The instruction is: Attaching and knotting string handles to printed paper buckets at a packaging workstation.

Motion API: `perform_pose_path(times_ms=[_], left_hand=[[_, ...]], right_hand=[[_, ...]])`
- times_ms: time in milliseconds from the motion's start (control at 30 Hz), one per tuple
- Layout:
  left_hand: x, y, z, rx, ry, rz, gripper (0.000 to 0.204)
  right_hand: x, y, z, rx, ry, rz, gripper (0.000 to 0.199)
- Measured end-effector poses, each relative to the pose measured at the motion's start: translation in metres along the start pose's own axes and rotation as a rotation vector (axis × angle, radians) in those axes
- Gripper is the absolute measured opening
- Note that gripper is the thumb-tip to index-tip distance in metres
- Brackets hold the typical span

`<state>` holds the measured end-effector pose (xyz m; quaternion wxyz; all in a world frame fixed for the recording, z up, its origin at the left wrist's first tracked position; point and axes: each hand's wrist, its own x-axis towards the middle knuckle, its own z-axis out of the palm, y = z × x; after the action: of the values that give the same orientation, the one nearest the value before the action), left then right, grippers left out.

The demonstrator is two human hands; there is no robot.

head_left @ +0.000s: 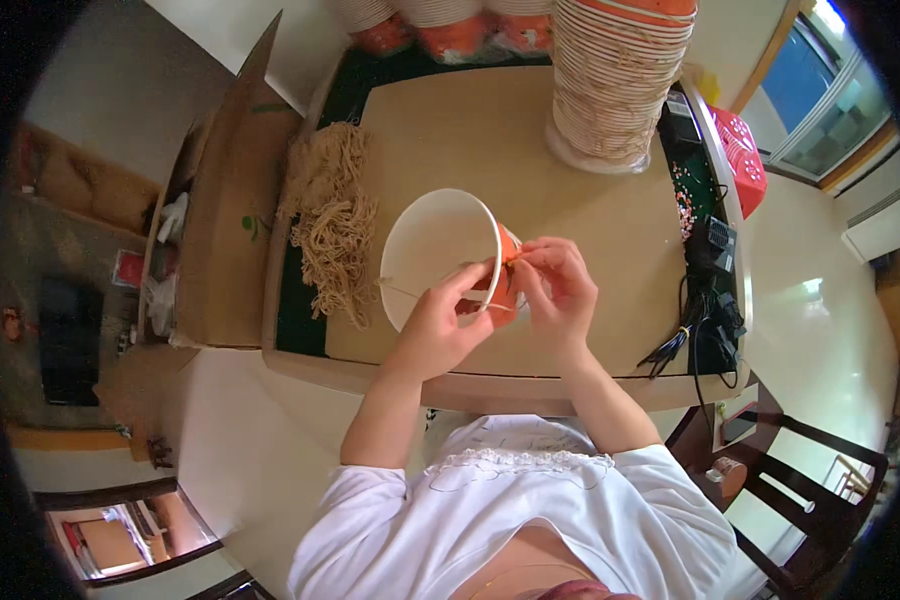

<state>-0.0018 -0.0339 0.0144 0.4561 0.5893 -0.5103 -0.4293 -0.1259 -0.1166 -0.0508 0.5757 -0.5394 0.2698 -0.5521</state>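
Note:
A paper bucket (pixel 432 245), white inside and orange outside, lies tilted with its mouth toward the left. My left hand (pixel 444 322) is closed over its near rim, fingers inside and thumb outside. A thin beige cord (pixel 402 291) crosses the bucket's mouth to my left fingers, and a short length shows below them. With fingertips pinched together, my right hand (pixel 562 288) meets the bucket's orange outer side. What lies in that pinch is too small to make out. A heap of loose beige cords (pixel 335 225) lies left of the bucket.
A tall stack of nested buckets (pixel 615 95) with cords stands at the back right, with more stacks (pixel 450 25) behind. Black adapters and cables (pixel 712 300) line the table's right edge. An open cardboard box (pixel 232 235) stands at left, a dark wooden chair (pixel 790 480) at near right.

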Motion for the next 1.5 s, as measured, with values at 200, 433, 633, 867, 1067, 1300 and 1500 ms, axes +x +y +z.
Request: perform_pose_path(times_ms=[200, 433, 633, 867, 1067, 1300, 1500], left_hand=[[-0.013, -0.008, -0.007, -0.154, -0.042, -0.04, 0.063], [-0.014, -0.001, -0.006, -0.147, -0.071, -0.061, 0.067], [-0.014, -0.004, -0.005, -0.103, -0.096, -0.07, 0.067], [-0.013, -0.006, 0.0, -0.067, -0.047, 0.01, 0.064], [-0.008, -0.003, 0.0, -0.219, -0.092, -0.055, 0.051], [0.005, -0.012, 0.009, -0.079, 0.047, 0.034, 0.018], [0.007, -0.002, 0.017, 0.196, 0.081, 0.085, 0.01]], right_hand=[[-0.006, 0.002, 0.007, -0.122, 0.035, -0.246, 0.013], [-0.007, -0.002, 0.007, -0.085, 0.042, -0.203, 0.012], [-0.007, -0.002, 0.008, -0.072, 0.049, -0.198, 0.012], [-0.007, -0.002, 0.006, -0.145, 0.035, -0.255, 0.014], [-0.007, 0.0, 0.003, -0.214, 0.0, -0.313, 0.014], [-0.011, -0.007, -0.003, -0.251, -0.073, -0.279, 0.014], [-0.013, -0.01, -0.014, -0.248, -0.105, -0.231, 0.014]])
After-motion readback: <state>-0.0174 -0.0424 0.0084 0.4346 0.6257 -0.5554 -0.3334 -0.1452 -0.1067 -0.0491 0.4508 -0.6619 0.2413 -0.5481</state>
